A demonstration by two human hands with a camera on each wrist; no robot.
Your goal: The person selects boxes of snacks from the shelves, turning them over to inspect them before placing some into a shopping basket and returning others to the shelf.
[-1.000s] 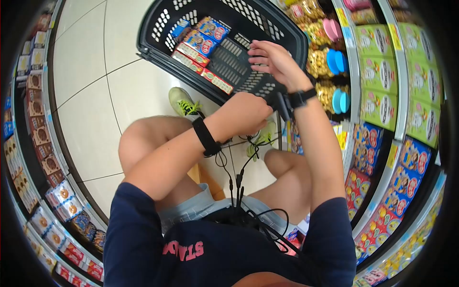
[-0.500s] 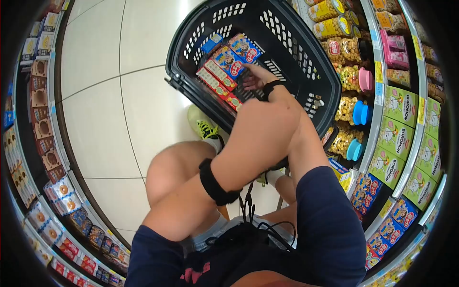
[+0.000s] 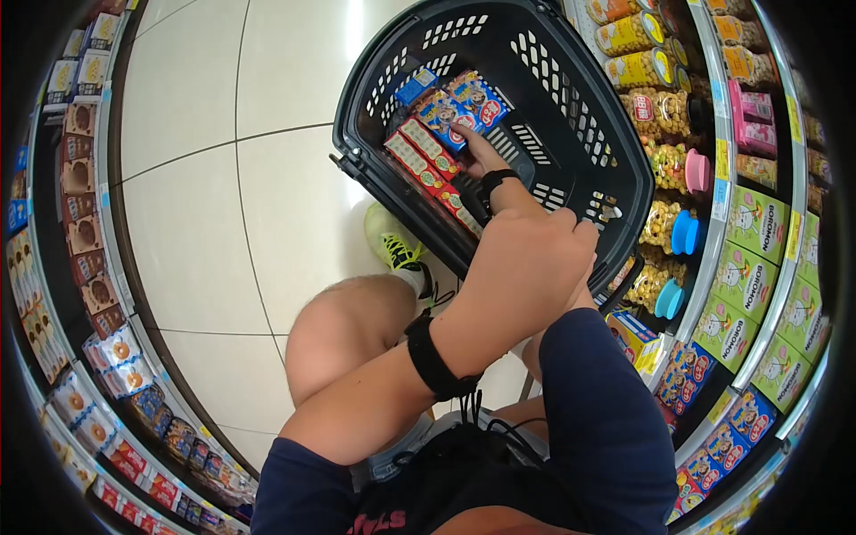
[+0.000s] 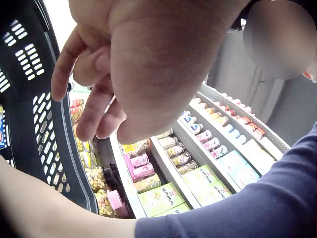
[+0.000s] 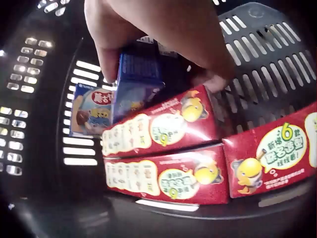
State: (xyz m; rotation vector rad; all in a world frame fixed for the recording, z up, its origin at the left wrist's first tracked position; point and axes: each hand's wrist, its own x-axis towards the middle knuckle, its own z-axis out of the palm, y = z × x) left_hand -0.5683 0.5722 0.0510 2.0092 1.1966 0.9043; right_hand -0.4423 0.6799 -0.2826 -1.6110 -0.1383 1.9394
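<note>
In the head view, the right hand (image 3: 484, 155) reaches inside a black basket (image 3: 580, 62), its thumb against a blue snack box (image 3: 440, 114). The right wrist view shows the right hand (image 5: 163, 29) gripping a blue box (image 5: 138, 82) from above, thumb on the left side; its other fingertips are partly hidden behind a red box (image 5: 163, 124). Red boxes (image 3: 412, 165) line the basket's near left side, with another blue box (image 3: 481, 98) alongside. The left hand (image 3: 530, 267) crosses above the right forearm. Its fingers hang loosely bent and hold nothing in the left wrist view (image 4: 148, 69).
Shelves flank both sides. On the right are snack jars (image 3: 662, 169) and green boxes (image 3: 758, 223); on the left, brown packages (image 3: 82, 201). Pale floor tiles (image 3: 183, 241) lie between them. One shoe (image 3: 388, 236) is beside the basket, below a bent knee (image 3: 334, 330).
The right hand has moved down and left into the basket, from above it to the blue box. The left hand has moved right and down over the right forearm. The basket appears further right in view.
</note>
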